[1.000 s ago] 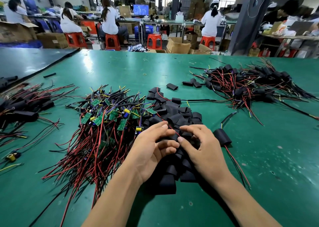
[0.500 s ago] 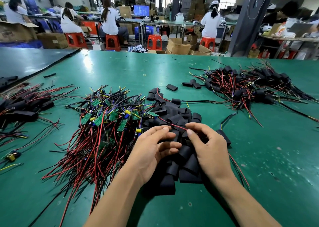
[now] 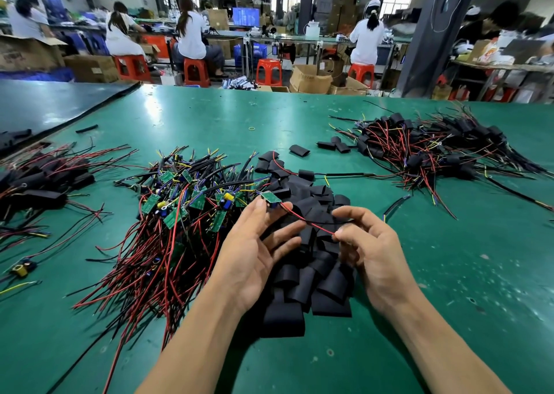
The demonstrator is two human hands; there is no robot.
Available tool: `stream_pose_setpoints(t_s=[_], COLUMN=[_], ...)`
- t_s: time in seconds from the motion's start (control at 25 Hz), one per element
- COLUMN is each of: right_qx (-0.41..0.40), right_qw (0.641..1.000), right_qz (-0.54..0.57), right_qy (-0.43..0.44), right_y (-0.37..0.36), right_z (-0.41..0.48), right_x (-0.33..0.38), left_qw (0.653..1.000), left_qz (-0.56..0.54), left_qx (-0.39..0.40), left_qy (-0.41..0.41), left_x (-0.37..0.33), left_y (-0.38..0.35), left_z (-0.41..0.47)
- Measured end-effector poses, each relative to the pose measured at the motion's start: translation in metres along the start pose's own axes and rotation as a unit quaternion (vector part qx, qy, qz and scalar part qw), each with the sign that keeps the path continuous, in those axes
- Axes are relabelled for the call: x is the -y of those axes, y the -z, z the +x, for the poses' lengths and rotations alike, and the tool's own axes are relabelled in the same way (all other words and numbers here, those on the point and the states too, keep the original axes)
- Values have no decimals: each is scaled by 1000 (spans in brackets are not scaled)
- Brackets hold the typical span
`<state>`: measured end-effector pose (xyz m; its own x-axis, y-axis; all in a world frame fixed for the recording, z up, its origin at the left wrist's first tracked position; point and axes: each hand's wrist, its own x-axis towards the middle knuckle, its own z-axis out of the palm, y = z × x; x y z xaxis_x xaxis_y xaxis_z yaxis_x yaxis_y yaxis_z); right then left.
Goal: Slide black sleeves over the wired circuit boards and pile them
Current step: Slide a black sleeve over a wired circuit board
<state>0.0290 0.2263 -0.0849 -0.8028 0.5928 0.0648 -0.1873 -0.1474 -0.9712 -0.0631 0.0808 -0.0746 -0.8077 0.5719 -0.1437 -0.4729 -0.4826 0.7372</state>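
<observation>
A heap of empty black sleeves (image 3: 311, 270) lies in front of me on the green table (image 3: 449, 273). Left of it is a tangle of green circuit boards with red and black wires (image 3: 180, 213). My left hand (image 3: 254, 249) holds one small green board (image 3: 271, 198) at its fingertips, just above the sleeve heap. Its red wire (image 3: 305, 221) runs right to my right hand (image 3: 371, 252), which pinches the wire's end between thumb and forefinger. No sleeve is on this board.
A pile of sleeved boards (image 3: 434, 150) lies at the far right, another (image 3: 39, 180) at the far left edge. A few loose sleeves (image 3: 299, 150) lie between. Beyond the table's far edge, people sit on red stools among cardboard boxes.
Both hands have lifted off the sleeve heap. My left hand now holds a board from the tangle, and my right hand has pinched its red wire and drawn it out to the right.
</observation>
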Motion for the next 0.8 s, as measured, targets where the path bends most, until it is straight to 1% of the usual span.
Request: stream_pose_setpoints(t_s=[0.08, 0.16, 0.2, 0.24, 0.32, 0.4, 0.56, 0.72, 0.8], right_qx=[31, 91, 120, 137, 119, 90, 121, 85, 71], right_qw=[996, 981, 975, 975, 980, 980, 979, 968, 967], right_qz=[-72, -157, -175, -169, -152, -171, -142, -135, -127], right_qy=[34, 66, 65, 56, 47, 40, -80, -196, -207], right_y=[0, 0, -2, -5, -15, -33, -82, -117, -129], right_z=[-4, -9, -12, -13, -10, -1, 25, 48, 54], right_x=[1, 3, 5, 8, 12, 16, 22, 23, 20], left_qw=[1000, 1000, 1000, 1000, 1000, 999, 997, 1000, 1000], left_qz=[-5, -3, 0, 6, 8, -22, -66, -19, -3], left_qx=[-4, -9, -13, -17, -25, -32, -15, -14, -24], left_qy=[-9, -12, -12, -9, 6, 21, 23, 14, -3], left_x=[-2, -3, -3, -4, -7, -12, -21, -23, -24], left_y=[2, 2, 3, 4, 5, 6, 7, 8, 9], left_z=[1, 1, 1, 1, 2, 3, 5, 4, 4])
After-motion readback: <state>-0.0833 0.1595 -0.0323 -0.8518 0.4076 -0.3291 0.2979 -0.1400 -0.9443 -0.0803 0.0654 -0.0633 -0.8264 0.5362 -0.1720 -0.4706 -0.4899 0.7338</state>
